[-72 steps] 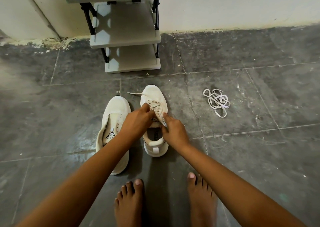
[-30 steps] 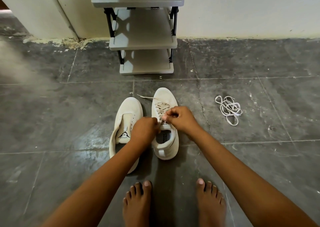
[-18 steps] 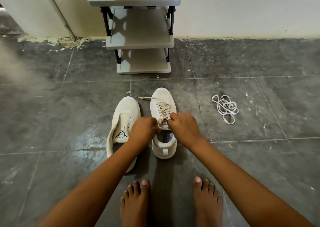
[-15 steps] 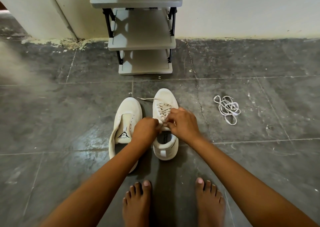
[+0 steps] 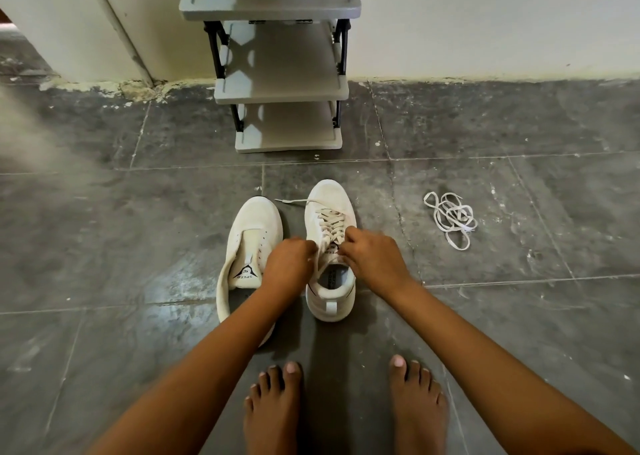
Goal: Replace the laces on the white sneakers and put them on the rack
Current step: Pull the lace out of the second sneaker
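Both hands, left [image 5: 289, 264] and right [image 5: 372, 258], pinch the lace [image 5: 330, 224] on the right sneaker [image 5: 329, 246]. The left sneaker [image 5: 251, 246] sits unlaced beside it; a loose lace [image 5: 452, 219] lies further right on the floor, and the rack [image 5: 277, 87] holds neither shoe.

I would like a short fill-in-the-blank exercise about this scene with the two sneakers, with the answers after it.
1. Both hands work on the laces of the ____ sneaker.
2. The left sneaker has no ____ in it.
3. The loose lace lies on the ____, right of the sneakers.
4. The shoe rack stands against the ____.

Answers: right; lace; floor; wall
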`<state>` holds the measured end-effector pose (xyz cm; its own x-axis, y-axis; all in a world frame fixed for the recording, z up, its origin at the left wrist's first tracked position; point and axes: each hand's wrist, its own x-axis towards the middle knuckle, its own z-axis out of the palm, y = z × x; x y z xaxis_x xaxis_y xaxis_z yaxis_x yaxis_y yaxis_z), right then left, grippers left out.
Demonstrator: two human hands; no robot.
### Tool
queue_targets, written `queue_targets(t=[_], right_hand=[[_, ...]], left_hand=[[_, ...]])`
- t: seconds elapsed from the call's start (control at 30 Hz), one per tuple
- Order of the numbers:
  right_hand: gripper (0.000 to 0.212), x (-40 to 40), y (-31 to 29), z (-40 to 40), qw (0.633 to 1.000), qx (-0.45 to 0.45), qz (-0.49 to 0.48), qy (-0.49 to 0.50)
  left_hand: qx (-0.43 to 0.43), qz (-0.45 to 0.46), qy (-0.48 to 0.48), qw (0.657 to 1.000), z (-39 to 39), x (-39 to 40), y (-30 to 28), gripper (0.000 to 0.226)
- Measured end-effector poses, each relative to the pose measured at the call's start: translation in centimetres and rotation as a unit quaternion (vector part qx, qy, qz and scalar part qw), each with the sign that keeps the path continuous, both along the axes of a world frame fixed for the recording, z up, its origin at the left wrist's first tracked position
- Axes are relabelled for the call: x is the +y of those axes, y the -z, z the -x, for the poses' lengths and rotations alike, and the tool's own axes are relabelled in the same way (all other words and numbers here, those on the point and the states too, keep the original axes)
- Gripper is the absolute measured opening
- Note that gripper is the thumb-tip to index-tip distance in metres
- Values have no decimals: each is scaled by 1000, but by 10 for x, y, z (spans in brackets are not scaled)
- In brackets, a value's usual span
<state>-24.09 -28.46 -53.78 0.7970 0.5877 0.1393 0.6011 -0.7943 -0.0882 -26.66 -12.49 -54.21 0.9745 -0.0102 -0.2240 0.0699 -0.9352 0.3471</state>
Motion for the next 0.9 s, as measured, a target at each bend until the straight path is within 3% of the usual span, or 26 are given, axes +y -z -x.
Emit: queue_targets(t=[0.07, 0.13, 0.2, 0.27, 0.33, 0.4, 0.47, 0.6, 0.67, 0.77, 0.83, 0.9], right_hand=[[13, 8, -9, -2, 988, 68, -134, 37], [11, 28, -31, 1, 928, 198, -312, 43], [8, 48, -53, 0, 895, 230, -383, 7], [7, 45, -55, -9, 925, 200, -322, 37], [13, 20, -44, -16, 967, 170, -173, 82], [26, -3, -25, -13, 978, 194, -33, 75], [35, -9, -10, -3, 987, 159, -3, 33], [23, -3, -1, -5, 998, -18, 32, -51], [20, 2, 2, -7, 994, -68, 37, -80], [20, 4, 7, -8, 994, -65, -19, -84], [13, 11, 1, -10, 989, 14, -143, -33], [8, 21, -10, -8, 947, 163, -276, -8]], left_hand=[[-3, -11, -1, 1000, 0, -2, 0, 18], [-5, -16, -3, 1000, -1, -7, 0, 20], [-8, -7, -8, 1000, 0, -9, -1, 24], [-10, -10, -2, 1000, 1, -7, 1, 20], [-6, -24, 4, 1000, 1, -4, 2, 17], [-1, -22, 6, 1000, 0, -3, 2, 16], [5, -21, 9, 1000, -1, -3, 1, 18], [2, -20, 9, 1000, -1, -4, 1, 25], [4, -16, 9, 1000, -1, -4, -1, 28], [7, -18, 7, 1000, 0, -6, -3, 26], [6, -29, 5, 1000, 0, -8, -5, 23], [9, -26, -7, 1000, 1, -6, -7, 23]])
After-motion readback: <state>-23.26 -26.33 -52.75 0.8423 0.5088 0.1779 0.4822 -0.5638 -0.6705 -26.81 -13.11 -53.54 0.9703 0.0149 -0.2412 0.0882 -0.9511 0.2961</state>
